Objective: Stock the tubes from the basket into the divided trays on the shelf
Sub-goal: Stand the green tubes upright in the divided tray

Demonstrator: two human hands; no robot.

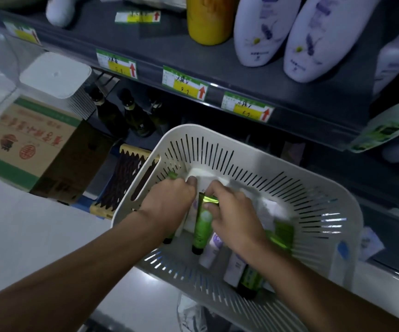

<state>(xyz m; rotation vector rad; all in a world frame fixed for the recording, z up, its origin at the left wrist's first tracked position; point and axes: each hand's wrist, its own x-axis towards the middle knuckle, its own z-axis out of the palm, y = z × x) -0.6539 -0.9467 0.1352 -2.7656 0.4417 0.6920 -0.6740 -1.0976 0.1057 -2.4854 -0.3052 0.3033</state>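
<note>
Basket [318, 195]: white, slotted; we have both hands inside it, below the grey shelf edge [241, 75].
Left hand [169, 200]: at the basket's left wall, fingers curled over tubes; we cannot tell what it grips.
Right hand [235, 219]: at the basket's middle, thumb and fingers pinching the green tube [202, 232].
Other tubes [211, 251]: white and green, lying loose on the basket floor.

1. basket [313, 188] around both hands is off-white with slotted walls
2. tube [202, 232] between the hands is bright green, black cap
3. tubes [214, 250] under the right hand [235, 224] look white and purple
</note>
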